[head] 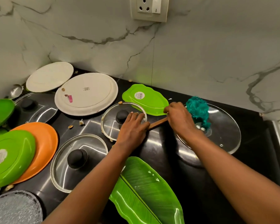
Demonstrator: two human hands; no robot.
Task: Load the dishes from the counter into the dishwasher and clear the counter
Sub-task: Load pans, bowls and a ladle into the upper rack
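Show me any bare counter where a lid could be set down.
Best patch: black counter in the middle, bordered by the small glass lid, the big glass lid and the leaf tray; both forearms cross it. Another strip lies right of the big lid. The left side is crowded with plates and lids.

Bare forearms, no sleeves, no jewellery

On the black surface [160, 143] we see two white plates [86, 94] lying upside down at the back, a lime tray [145, 99] face down beside them, glass lids [78, 160] with black knobs, an orange plate [45, 143] under a green one [10, 157], and a leaf-shaped tray [145, 191] nearest us.
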